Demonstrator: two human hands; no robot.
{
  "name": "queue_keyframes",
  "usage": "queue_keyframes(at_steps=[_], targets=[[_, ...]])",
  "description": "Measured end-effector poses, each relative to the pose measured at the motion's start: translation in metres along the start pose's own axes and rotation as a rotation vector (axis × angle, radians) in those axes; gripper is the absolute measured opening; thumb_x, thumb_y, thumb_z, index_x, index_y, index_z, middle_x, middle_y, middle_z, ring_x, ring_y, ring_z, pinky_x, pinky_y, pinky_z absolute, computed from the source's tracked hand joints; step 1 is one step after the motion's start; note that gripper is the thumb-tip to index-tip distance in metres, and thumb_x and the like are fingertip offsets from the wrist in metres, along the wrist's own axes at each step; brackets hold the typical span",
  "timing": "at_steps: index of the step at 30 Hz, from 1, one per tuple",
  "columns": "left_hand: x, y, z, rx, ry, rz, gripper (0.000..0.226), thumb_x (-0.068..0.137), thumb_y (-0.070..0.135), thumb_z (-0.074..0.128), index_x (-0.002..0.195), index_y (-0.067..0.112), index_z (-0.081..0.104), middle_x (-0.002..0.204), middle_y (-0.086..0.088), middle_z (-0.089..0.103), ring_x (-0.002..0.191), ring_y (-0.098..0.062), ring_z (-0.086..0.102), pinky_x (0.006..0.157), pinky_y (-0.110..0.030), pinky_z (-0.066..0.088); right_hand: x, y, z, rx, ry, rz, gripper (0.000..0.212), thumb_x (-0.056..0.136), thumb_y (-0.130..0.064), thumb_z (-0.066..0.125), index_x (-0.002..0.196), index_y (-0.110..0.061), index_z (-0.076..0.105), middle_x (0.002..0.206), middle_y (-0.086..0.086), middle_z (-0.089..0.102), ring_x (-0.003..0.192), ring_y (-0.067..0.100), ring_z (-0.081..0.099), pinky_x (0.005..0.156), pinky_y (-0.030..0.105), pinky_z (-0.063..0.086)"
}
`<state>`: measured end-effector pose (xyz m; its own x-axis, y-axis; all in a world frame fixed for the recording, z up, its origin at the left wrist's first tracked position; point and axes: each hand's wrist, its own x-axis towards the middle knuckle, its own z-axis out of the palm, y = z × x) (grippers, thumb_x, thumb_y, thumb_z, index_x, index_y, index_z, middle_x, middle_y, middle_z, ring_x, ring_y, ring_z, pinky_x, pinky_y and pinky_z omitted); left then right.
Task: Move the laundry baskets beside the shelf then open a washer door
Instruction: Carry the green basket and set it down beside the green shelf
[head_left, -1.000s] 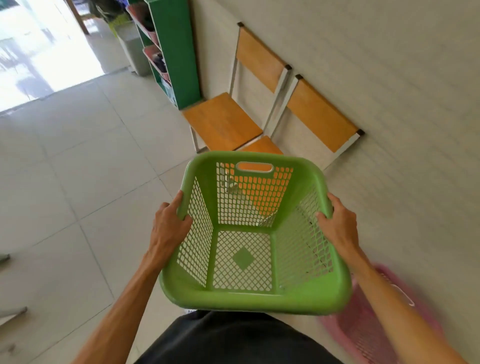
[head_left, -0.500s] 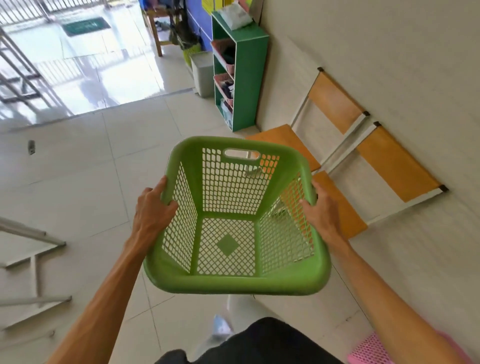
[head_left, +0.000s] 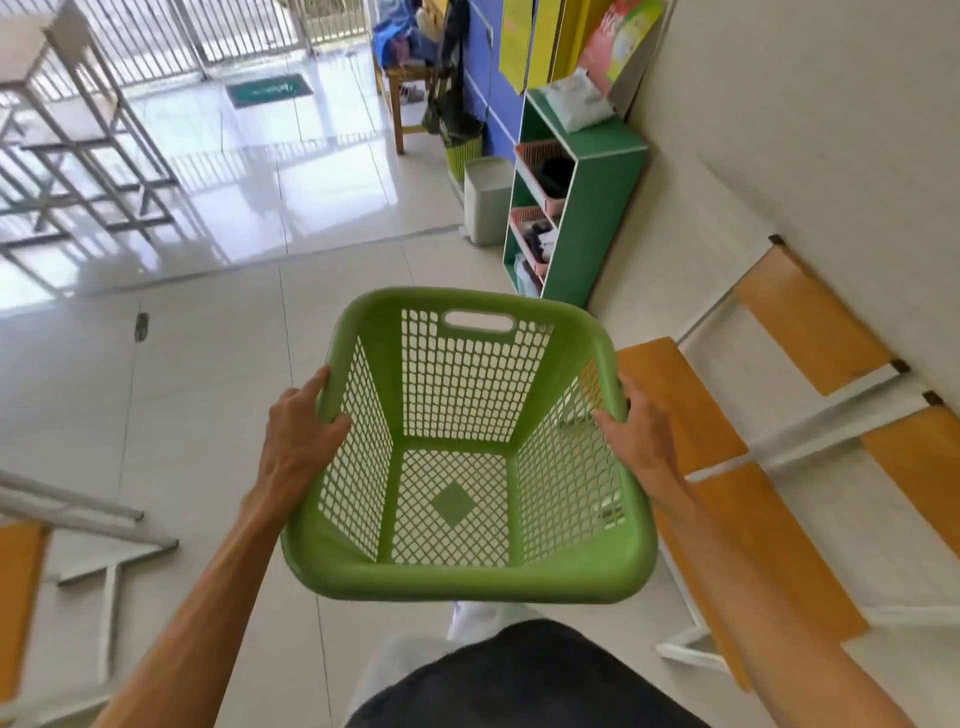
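Note:
I carry an empty green mesh laundry basket (head_left: 467, 577) in front of my body, above the tiled floor. My left hand (head_left: 298, 436) grips its left rim and my right hand (head_left: 636, 434) grips its right rim. The green shelf (head_left: 597, 218) stands ahead against the right wall, with pink trays of items on its levels and a white packet on top. No washer is in view.
Two orange-seated chairs (head_left: 670, 395) line the right wall between me and the shelf. A grey bin (head_left: 485, 200) sits just beyond the shelf. Metal-framed furniture (head_left: 83, 156) stands at the far left, with white frame legs (head_left: 104, 525) near my left arm.
I have walked forward with the basket; the shelf is nearer and more in view. The pink basket on the floor at lower right has dropped out of sight.

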<state>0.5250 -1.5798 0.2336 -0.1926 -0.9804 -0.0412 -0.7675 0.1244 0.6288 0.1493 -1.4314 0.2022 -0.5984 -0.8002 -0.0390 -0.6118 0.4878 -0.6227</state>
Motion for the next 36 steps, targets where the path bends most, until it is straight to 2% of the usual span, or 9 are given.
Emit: queue_keyframes(at_steps=[2,6,9,11,16,21,27,31,36], targets=[[0.040,-0.001,-0.005,0.014,0.002,0.010,0.072,0.087,0.018,0.069,0.152,0.021,0.037,0.105,-0.018,0.059,0.079,-0.032,0.066,0.072,-0.051,0.061,0.033,-0.016,0.009,-0.001,-0.032,-0.003,0.070,0.086,-0.026,0.076,0.147,-0.016,0.045,0.108,0.004,0.068,0.064,0.002,0.058,0.052,0.006,0.040],[0.118,-0.004,-0.006,0.014,0.013,0.038,0.072,0.085,0.018,0.072,0.150,0.019,0.041,0.104,-0.016,0.060,0.080,-0.030,0.064,0.073,-0.050,0.061,0.092,-0.039,0.026,0.017,-0.101,0.031,0.081,0.081,-0.025,0.081,0.149,-0.020,0.037,0.107,0.001,0.065,0.073,0.012,0.066,0.054,0.015,0.051],[0.185,-0.005,0.000,0.012,-0.026,0.057,0.070,0.086,0.021,0.072,0.149,0.017,0.041,0.109,-0.017,0.063,0.082,-0.029,0.065,0.074,-0.050,0.061,0.136,-0.050,0.044,0.012,-0.099,0.073,0.083,0.081,-0.019,0.081,0.150,-0.020,0.035,0.110,0.003,0.064,0.072,0.007,0.064,0.051,0.009,0.046],[0.231,-0.005,0.008,0.025,-0.071,0.075,0.070,0.087,0.022,0.071,0.150,0.016,0.040,0.111,-0.017,0.063,0.082,-0.029,0.066,0.074,-0.052,0.061,0.163,-0.057,0.058,0.008,-0.067,0.116,0.082,0.083,-0.017,0.079,0.151,-0.019,0.034,0.112,0.005,0.064,0.070,0.000,0.060,0.045,0.008,0.044],[0.354,0.005,0.019,0.063,-0.181,0.186,0.070,0.089,0.025,0.071,0.151,0.017,0.039,0.111,-0.015,0.062,0.084,-0.026,0.064,0.073,-0.045,0.060,0.221,-0.085,0.089,-0.010,0.059,0.248,0.080,0.086,-0.016,0.075,0.154,-0.015,0.033,0.117,0.007,0.063,0.069,0.003,0.056,0.045,0.006,0.036],[0.456,0.026,0.022,0.051,-0.298,0.281,0.074,0.085,0.026,0.075,0.150,0.019,0.040,0.118,-0.014,0.062,0.093,-0.025,0.063,0.079,-0.045,0.058,0.249,-0.114,0.101,0.010,0.176,0.322,0.076,0.089,-0.015,0.073,0.153,-0.016,0.032,0.115,0.005,0.061,0.071,0.005,0.057,0.045,0.010,0.039],[0.576,0.081,0.058,0.068,-0.468,0.457,0.077,0.083,0.031,0.076,0.151,0.021,0.040,0.122,-0.013,0.061,0.100,-0.028,0.064,0.084,-0.048,0.057,0.281,-0.134,0.114,0.014,0.363,0.563,0.068,0.091,-0.017,0.071,0.150,-0.013,0.037,0.110,0.007,0.062,0.065,0.000,0.053,0.044,0.011,0.038],[0.624,0.117,0.099,0.072,-0.538,0.612,0.083,0.080,0.030,0.080,0.151,0.019,0.039,0.120,-0.014,0.059,0.100,-0.021,0.054,0.084,-0.039,0.049,0.301,-0.125,0.121,-0.051,0.400,0.708,0.071,0.092,-0.027,0.069,0.153,-0.019,0.034,0.109,0.004,0.067,0.070,0.018,0.065,0.056,0.033,0.057],[0.674,0.171,0.148,0.135,-0.662,0.725,0.084,0.084,0.021,0.076,0.155,0.017,0.031,0.126,-0.018,0.051,0.107,-0.026,0.051,0.084,-0.036,0.047,0.339,-0.110,0.127,-0.079,0.493,0.805,0.067,0.092,-0.027,0.069,0.150,-0.017,0.038,0.108,0.009,0.067,0.072,0.023,0.067,0.058,0.041,0.060]])
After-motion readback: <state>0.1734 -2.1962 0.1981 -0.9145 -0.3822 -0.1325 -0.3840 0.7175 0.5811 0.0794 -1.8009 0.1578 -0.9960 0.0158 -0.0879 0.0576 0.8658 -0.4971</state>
